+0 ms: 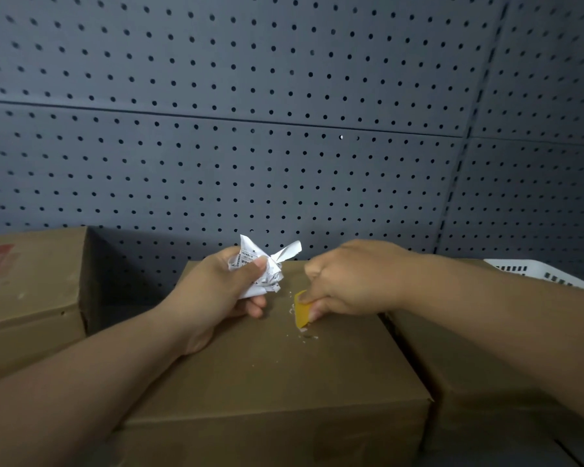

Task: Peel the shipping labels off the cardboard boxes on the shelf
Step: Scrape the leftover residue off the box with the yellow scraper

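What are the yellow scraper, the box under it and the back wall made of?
Yellow scraper: likely plastic, solid colour, dull sheen. Box: cardboard, matte brown, creased edges. Back wall: probably painted metal pegboard, smooth grey with evenly punched holes.

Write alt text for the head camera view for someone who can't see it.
A person's right hand holds a yellow scraper against a brown cardboard box, while the left hand grips a crumpled white label. Behind is grey pegboard.

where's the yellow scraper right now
The yellow scraper is just right of centre in the head view, pinched in the right hand, its edge on the middle cardboard box beside white label scraps.
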`<state>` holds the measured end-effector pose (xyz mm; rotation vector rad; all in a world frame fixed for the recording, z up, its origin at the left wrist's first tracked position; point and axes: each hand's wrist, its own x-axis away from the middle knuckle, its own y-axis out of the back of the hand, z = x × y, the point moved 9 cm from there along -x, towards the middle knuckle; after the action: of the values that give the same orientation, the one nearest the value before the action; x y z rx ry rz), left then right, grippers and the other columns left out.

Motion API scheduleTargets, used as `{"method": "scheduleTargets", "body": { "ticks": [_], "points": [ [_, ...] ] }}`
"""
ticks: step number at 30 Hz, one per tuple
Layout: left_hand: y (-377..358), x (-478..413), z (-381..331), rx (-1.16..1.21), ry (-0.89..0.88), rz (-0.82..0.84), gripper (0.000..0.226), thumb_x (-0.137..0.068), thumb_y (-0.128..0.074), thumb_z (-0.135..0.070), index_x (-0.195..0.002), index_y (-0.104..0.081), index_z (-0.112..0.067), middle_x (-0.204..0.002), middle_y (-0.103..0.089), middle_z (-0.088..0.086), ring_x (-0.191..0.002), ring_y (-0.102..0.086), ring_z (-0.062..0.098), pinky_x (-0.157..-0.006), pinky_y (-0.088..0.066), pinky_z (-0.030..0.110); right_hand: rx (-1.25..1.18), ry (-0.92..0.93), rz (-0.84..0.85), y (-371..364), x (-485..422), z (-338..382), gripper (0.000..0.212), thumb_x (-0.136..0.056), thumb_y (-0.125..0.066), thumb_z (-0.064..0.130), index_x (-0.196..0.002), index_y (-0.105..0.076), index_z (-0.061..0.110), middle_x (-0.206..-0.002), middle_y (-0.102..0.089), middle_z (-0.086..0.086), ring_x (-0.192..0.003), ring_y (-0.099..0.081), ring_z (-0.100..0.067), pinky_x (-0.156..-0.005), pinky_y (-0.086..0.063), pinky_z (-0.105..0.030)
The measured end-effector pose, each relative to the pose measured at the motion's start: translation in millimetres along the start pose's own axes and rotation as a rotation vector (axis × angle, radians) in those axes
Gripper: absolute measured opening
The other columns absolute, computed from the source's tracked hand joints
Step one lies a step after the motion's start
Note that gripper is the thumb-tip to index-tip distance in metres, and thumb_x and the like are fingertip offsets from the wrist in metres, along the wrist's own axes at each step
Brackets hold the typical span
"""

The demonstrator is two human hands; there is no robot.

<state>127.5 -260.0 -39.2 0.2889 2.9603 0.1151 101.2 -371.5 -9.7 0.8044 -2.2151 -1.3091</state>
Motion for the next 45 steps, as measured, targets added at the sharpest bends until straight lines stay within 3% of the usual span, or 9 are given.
{"method": "scheduleTargets", "body": {
  "ticks": [8,12,16,20,26,31,36,42,45],
  "points": [
    [-0.2,-1.2,1.4,0.006,0.009,0.002,0.020,-0.096,-0.053,-0.024,-0.097,-0.062,-0.006,-0.057,-0.059,0.005,-0.049,-0.055,0.015,-0.053,-0.051,0.021,-0.016,-0.013,-0.019,0.2,-2.4,1.2,0.039,-0.095,-0.032,0.054,-0.127,-0.052,0.043,-0.090,-0.036,0.013,-0.082,-0.034,-0.003,-0.068,-0.027,-0.022],
    [0.3,-1.6,0.7,0.007,0.002,0.003,0.020,-0.096,-0.053,-0.024,-0.096,-0.061,-0.006,-0.058,-0.059,0.006,-0.049,-0.054,0.015,-0.054,-0.051,0.022,-0.082,-0.073,0.084,-10.7,13.3,-5.9,0.043,-0.095,-0.032,0.053,-0.131,-0.049,0.039,-0.091,-0.037,0.012,-0.083,-0.035,-0.004,-0.057,-0.023,-0.020],
    [-0.4,-1.2,0.6,0.001,0.001,0.005,0.021,-0.096,-0.053,-0.024,-0.097,-0.061,-0.005,-0.058,-0.059,0.006,-0.049,-0.055,0.015,-0.055,-0.053,0.022,-0.141,-0.205,0.074,-10.7,-0.9,-5.9,0.040,-0.094,-0.035,0.055,-0.118,-0.060,0.035,-0.082,-0.037,0.011,-0.095,-0.050,-0.016,-0.071,-0.035,-0.028],
    [0.0,-1.1,-0.3,0.001,-0.003,0.008,0.020,-0.097,-0.052,-0.024,-0.098,-0.062,-0.006,-0.058,-0.059,0.005,-0.050,-0.055,0.015,-0.057,-0.053,0.023,-0.127,-0.265,0.106,-24.6,-1.9,2.0,0.036,-0.098,-0.040,0.039,-0.094,-0.064,0.012,-0.088,-0.054,-0.001,-0.075,-0.055,-0.019,-0.069,-0.047,-0.031],
    [-2.7,0.2,-1.8,-0.002,-0.010,0.026,0.019,-0.097,-0.051,-0.023,-0.096,-0.061,-0.006,-0.056,-0.060,0.003,-0.049,-0.054,0.014,-0.053,-0.051,0.021,0.012,-0.337,0.143,-3.1,5.7,0.6,0.025,-0.095,-0.047,0.017,-0.072,-0.054,0.013,-0.071,-0.049,-0.003,-0.050,-0.039,-0.015,-0.046,-0.031,-0.026],
    [-2.7,2.0,-3.3,0.013,-0.026,0.033,0.017,-0.097,-0.051,-0.022,-0.092,-0.060,-0.008,-0.056,-0.058,0.004,-0.047,-0.054,0.013,-0.051,-0.050,0.020,-0.002,-0.342,0.212,-6.5,17.6,5.1,0.029,-0.097,-0.046,0.022,-0.071,-0.053,0.012,-0.073,-0.050,-0.001,-0.055,-0.046,-0.015,-0.053,-0.041,-0.031],
    [-3.0,0.8,-2.9,0.032,-0.026,0.044,0.018,-0.097,-0.051,-0.021,-0.094,-0.060,-0.006,-0.054,-0.059,0.003,-0.045,-0.054,0.012,-0.050,-0.051,0.019,0.034,-0.352,0.227,11.0,22.8,8.4,0.039,-0.098,-0.044,0.033,-0.063,-0.046,0.016,-0.072,-0.047,0.002,-0.055,-0.045,-0.014,-0.050,-0.036,-0.026],
    [-1.2,0.6,-3.2,0.014,-0.033,0.051,0.019,-0.098,-0.051,-0.023,-0.091,-0.059,-0.009,-0.057,-0.059,0.005,-0.048,-0.054,0.014,-0.053,-0.051,0.020,-0.109,-0.442,0.178,-12.9,38.4,12.8,0.023,-0.100,-0.039,0.026,-0.095,-0.060,0.019,-0.095,-0.049,0.001,-0.082,-0.055,-0.018,-0.066,-0.046,-0.031],
    [-1.3,0.7,-2.7,0.002,-0.035,0.048,0.019,-0.098,-0.050,-0.024,-0.092,-0.060,-0.009,-0.057,-0.059,0.003,-0.048,-0.054,0.013,-0.054,-0.052,0.020,-0.168,-0.530,0.170,-7.1,39.1,15.3,0.024,-0.098,-0.041,0.021,-0.076,-0.050,0.019,-0.092,-0.051,-0.002,-0.076,-0.055,-0.018,-0.067,-0.047,-0.033]
  ]
}}
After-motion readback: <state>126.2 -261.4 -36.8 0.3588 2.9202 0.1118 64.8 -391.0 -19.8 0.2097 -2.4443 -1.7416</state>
